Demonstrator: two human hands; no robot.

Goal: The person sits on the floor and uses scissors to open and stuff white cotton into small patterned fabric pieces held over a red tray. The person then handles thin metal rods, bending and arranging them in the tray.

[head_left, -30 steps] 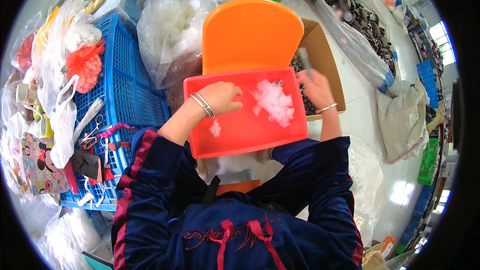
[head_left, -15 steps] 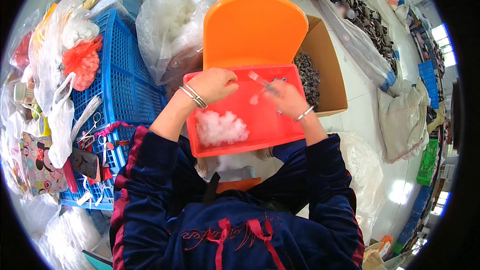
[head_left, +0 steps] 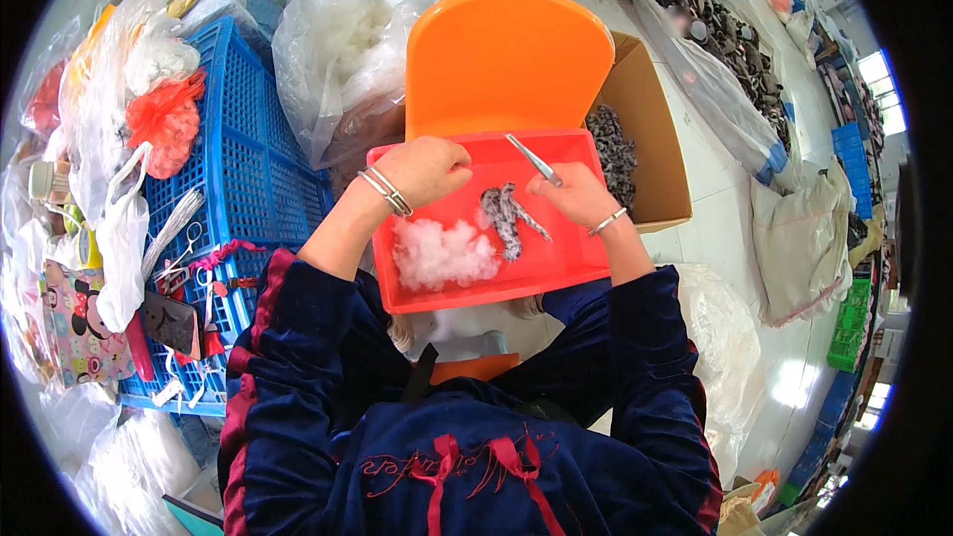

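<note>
Lying just right of the tray's middle, there's the grey speckled fabric piece [head_left: 505, 222], limp and forked, one thin strand slanting toward the near right corner! Right beside it, the white fluff [head_left: 443, 256] fills the near left corner of the red tray [head_left: 551, 278]. Over at the right edge, the right hand [head_left: 574, 197] has its fingers closed round metal tweezers [head_left: 537, 161], tips aimed up at the far edge, clear of the fabric. Across the way, the left hand [head_left: 433, 171] hangs over the far left corner, fingers curled in; whether anything sits inside them, I can't tell. Past the far edge stands an orange rounded panel [head_left: 508, 65], then a cardboard box [head_left: 657, 144] of speckled pieces to its right, a clear bag [head_left: 347, 50] of white filling to its left!
</note>
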